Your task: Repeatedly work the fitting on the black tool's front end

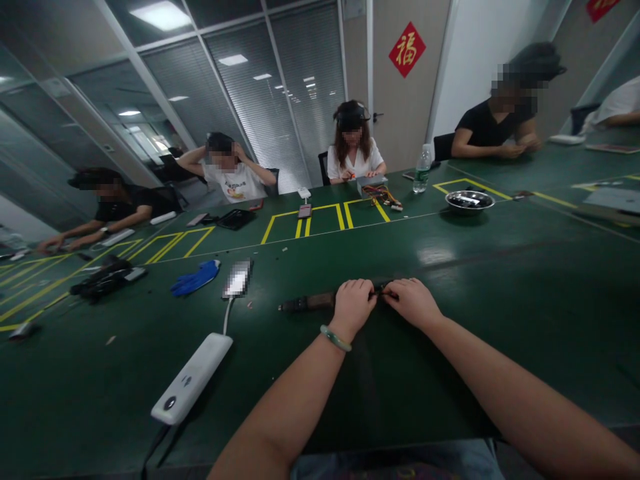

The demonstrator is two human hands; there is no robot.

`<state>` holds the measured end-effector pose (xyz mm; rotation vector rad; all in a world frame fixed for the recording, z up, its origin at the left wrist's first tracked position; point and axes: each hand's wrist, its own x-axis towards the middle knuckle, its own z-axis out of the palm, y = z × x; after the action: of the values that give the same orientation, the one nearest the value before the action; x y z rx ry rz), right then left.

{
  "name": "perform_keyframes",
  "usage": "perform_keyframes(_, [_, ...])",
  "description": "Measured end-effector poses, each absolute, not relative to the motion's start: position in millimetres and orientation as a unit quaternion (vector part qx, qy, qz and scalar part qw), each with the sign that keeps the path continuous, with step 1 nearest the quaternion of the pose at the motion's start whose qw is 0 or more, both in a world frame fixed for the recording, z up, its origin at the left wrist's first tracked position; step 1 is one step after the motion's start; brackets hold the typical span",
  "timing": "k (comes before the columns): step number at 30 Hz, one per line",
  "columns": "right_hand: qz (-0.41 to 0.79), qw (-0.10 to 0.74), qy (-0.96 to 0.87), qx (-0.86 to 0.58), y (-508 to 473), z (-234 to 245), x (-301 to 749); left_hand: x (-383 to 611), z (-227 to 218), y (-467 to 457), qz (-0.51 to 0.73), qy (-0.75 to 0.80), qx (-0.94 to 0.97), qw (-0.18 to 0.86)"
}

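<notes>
A long, narrow, dark brown and black object (317,301) lies crosswise on the green table in front of me. Its left end is stepped, with a small light tip; its kind does not show clearly. My left hand (353,300), with a jade-coloured bangle at the wrist, is curled over its middle. Close beside it, my right hand (411,301) pinches the object's dark right part. The fingertips of both hands nearly meet, and the hands hide much of the object between them.
To the left are a white power bank (194,379) cabled to a phone (237,279), a blue glove (196,278) and a black bundle (107,279). Across the table stand a metal bowl (470,202), a water bottle (422,171) and a grey box with coloured wires (371,184). Several people sit around.
</notes>
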<state>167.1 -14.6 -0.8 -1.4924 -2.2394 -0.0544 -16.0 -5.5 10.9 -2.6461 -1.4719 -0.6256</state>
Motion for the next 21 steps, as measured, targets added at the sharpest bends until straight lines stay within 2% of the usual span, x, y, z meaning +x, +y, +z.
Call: perform_keyframes(21, [-0.015, 0.228, -0.817, -0.529, -15.9, 1.5, 168.7, -23.5, 12.1, -3.4, -0.211, -0.445, -0.870, -0.016])
